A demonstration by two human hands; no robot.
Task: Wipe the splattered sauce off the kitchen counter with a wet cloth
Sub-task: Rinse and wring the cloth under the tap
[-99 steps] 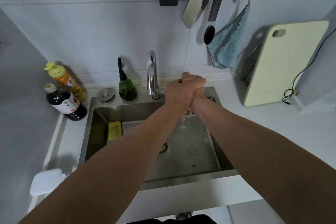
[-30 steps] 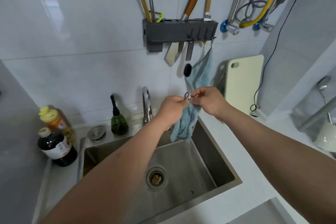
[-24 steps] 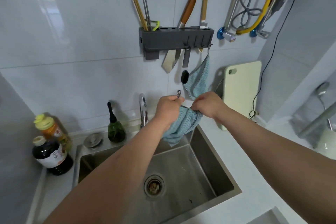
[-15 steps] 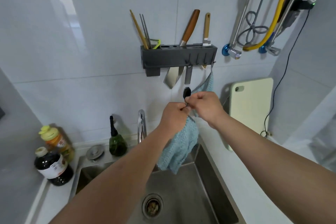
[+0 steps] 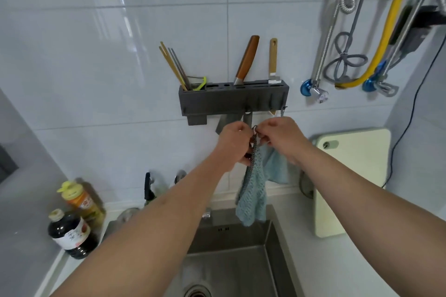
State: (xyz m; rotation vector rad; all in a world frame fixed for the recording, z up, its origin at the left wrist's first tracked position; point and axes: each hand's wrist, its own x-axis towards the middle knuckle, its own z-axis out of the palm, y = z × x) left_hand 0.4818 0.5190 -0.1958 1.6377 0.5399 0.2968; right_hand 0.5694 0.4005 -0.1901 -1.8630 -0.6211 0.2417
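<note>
A light blue knitted cloth [image 5: 255, 190] with a dark edge band hangs from both my hands above the back of the steel sink [image 5: 241, 258]. My left hand [image 5: 235, 144] and my right hand [image 5: 277, 137] pinch its small loop at the top, close together, just under the grey wall rack [image 5: 231, 99] and its hooks. The white counter [image 5: 350, 263] runs to the right of the sink; no sauce shows on the part I see.
Knives and chopsticks stand in the rack. A pale cutting board [image 5: 350, 176] leans on the wall at right. A dark sauce bottle [image 5: 70, 234] and an orange bottle [image 5: 82, 202] stand left of the sink. Hoses and valves [image 5: 350, 75] hang upper right.
Earlier both hands squeezed together over the sink by the tap. Since then they lifted the cloth by its loop up toward the rack's hooks, and my view tilted upward.
</note>
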